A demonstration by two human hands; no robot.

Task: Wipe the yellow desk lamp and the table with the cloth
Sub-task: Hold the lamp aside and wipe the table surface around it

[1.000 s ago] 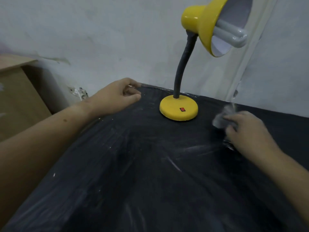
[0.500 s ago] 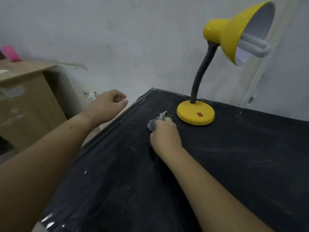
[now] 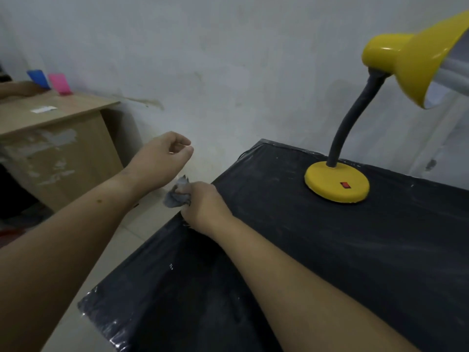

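The right hand (image 3: 203, 208) is clenched around the crumpled grey cloth (image 3: 176, 195) at the black table's (image 3: 317, 250) left edge, the loosely curled, empty left hand (image 3: 162, 161) hovering just beyond it, the yellow desk lamp (image 3: 337, 181) standing well to its right.

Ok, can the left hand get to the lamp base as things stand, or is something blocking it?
Probably yes, with a detour. The left hand hangs empty off the table's left edge, and the right hand with the cloth sits at that edge between it and the lamp base. The tabletop around the base looks bare.
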